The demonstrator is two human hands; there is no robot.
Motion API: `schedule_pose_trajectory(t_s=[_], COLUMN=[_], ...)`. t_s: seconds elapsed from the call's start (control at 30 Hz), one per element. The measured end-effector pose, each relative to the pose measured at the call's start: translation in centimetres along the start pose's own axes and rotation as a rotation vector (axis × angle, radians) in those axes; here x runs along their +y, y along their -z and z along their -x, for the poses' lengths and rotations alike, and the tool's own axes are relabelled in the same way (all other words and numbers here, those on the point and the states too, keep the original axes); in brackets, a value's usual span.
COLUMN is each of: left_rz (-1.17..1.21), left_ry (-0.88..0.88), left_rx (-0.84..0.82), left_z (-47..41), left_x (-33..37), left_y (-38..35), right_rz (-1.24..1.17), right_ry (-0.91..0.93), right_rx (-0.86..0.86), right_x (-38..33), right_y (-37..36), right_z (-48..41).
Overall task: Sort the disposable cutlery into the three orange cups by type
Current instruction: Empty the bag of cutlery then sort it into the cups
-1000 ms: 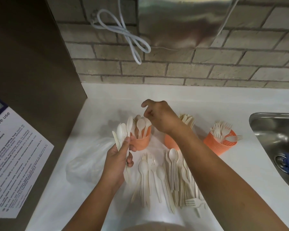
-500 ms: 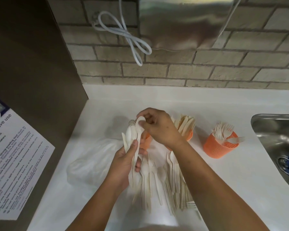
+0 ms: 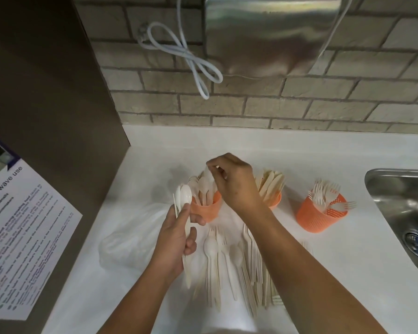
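Three orange cups stand in a row on the white counter. The left cup (image 3: 206, 210) holds spoons, the middle cup (image 3: 274, 201) holds knives, the right cup (image 3: 316, 216) holds forks. My left hand (image 3: 176, 237) grips a bunch of white spoons (image 3: 184, 196) upright, just left of the left cup. My right hand (image 3: 232, 182) hovers over the left cup, pinching one spoon (image 3: 206, 175) by its bowl. A pile of mixed cutlery (image 3: 229, 261) lies on the counter below the cups, partly hidden by my right forearm.
A crumpled clear plastic bag (image 3: 130, 237) lies left of the pile. A steel sink (image 3: 403, 213) is at the right edge. A brown panel with a microwave notice (image 3: 17, 237) stands on the left. Behind is a brick wall with a steel dispenser (image 3: 270, 32) and a white cord (image 3: 191, 59).
My right hand took one spoon from the bunch in my left hand and carried it up over the left cup. The left hand moved slightly left and down.
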State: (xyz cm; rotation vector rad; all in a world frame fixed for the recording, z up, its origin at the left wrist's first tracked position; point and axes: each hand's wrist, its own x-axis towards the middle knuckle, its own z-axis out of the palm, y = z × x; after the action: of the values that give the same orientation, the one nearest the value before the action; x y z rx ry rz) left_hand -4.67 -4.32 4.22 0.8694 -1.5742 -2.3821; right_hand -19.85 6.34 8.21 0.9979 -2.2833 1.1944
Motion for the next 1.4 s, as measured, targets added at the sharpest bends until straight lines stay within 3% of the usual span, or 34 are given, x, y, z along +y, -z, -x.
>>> schedule_pose_trajectory(t_s=[0.2,0.33,0.43,0.57,0.67,0.73,0.97,1.1,1.23,1.4], left_rz=[0.047,0.039,0.021,-0.02,-0.023,-0.031,0.046,-0.023,-0.049,-0.066], left_ry=[0.057,0.05,0.024,0.0,0.007,0.029,0.137,0.14,0.139,0.141], left_rx=[0.005,-0.016,-0.043,-0.069,-0.083,-0.092,-0.25,-0.235,-0.227,-0.244], left_z=[0.0,0.2,0.5,0.7,0.7,0.6,0.4,0.6,0.7,0.7], left_x=[0.0,0.3,0.7,0.7,0.5,0.5,0.6,0.4,0.5,0.5], left_y=[-0.1,-0.5,-1.0,-1.7,-1.8,-1.6,-0.6,-0.5,-0.5,-0.4], right_rz=[0.04,0.116,-0.038,-0.137,-0.208,-0.242,-0.452,-0.388,-0.416,-0.358], right_ry=[-0.014,-0.054,-0.133,-0.256,-0.362,-0.366,-0.382,-0.362,-0.395,-0.349], right_rx=[-0.138,-0.113,-0.115,-0.434,-0.382,-0.338,-0.474,-0.546,-0.509,-0.642], right_x=[1.0,0.5,-0.9,-1.9,-1.7,-1.7,-1.8,-1.6,-1.6,-1.8], right_y=[0.0,0.5,1.1,0.9,0.8,1.0,2.2,2.1,2.1,2.5], right_z=[0.5,0.5,0.5,1.0,1.3,1.2,0.1,0.2,0.1,-0.2])
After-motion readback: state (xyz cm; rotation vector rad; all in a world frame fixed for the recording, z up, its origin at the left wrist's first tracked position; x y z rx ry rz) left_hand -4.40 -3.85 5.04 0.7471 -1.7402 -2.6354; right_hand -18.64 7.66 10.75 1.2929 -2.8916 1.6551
